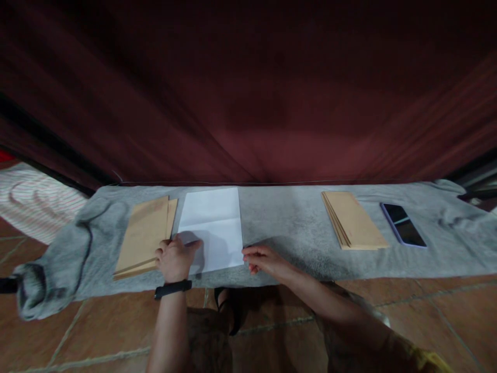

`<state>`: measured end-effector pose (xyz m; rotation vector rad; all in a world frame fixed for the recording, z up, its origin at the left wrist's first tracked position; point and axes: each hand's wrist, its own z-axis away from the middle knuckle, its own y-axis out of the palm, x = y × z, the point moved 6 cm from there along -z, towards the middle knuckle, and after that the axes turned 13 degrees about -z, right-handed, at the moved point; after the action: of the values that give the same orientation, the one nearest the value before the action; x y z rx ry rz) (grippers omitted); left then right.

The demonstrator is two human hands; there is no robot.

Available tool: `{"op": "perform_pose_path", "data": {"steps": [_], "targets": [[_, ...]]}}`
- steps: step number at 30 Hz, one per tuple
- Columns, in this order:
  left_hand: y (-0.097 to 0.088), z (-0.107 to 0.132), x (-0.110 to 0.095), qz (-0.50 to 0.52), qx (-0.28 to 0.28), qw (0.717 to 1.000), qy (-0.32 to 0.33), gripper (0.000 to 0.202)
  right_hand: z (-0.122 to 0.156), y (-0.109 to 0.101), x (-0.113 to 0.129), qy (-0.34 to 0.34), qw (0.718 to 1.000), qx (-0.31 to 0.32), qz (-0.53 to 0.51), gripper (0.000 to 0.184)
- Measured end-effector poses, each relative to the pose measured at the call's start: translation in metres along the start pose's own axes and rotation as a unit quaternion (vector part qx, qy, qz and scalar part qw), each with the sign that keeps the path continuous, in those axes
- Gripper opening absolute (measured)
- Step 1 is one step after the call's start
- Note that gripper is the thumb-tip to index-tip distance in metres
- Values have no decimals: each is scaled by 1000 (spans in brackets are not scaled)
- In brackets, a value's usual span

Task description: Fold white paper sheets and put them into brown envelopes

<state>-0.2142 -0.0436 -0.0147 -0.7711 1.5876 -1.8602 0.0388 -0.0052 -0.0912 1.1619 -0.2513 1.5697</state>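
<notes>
A white sheet of paper (pixel 213 223) with fold creases lies flat on a grey cloth (pixel 283 228). My left hand (pixel 175 257), with a black band on the wrist, rests on the sheet's near left corner, fingers curled and pressed on the paper. My right hand (pixel 264 260) touches the sheet's near right corner with bent fingertips. A stack of brown envelopes (pixel 144 234) lies just left of the sheet, beside my left hand.
A second stack of brown envelopes (pixel 352 219) lies to the right, with a dark phone (pixel 403 224) beyond it. A dark red curtain (pixel 248 93) hangs behind the cloth. Striped fabric (pixel 34 199) shows at far left. Tiled floor (pixel 97 331) lies below.
</notes>
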Motion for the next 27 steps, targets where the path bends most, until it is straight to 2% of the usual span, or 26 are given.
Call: {"op": "perform_pose_path", "data": {"steps": [4, 11, 19, 22, 27], "targets": [[-1, 1, -1, 3, 0, 1000, 3, 70, 6, -3, 5, 10, 1000, -15, -23, 22], [-1, 2, 3, 14, -24, 1000, 4, 68, 11, 0, 8, 23, 999, 11, -47, 21], [8, -10, 11, 33, -26, 999, 20, 68, 10, 2, 12, 0, 1000, 15, 2, 25], [8, -11, 13, 35, -26, 999, 14, 67, 7, 1, 12, -20, 999, 12, 40, 29], [8, -10, 13, 25, -5, 999, 21, 67, 4, 4, 16, -97, 990, 19, 104, 34]]}}
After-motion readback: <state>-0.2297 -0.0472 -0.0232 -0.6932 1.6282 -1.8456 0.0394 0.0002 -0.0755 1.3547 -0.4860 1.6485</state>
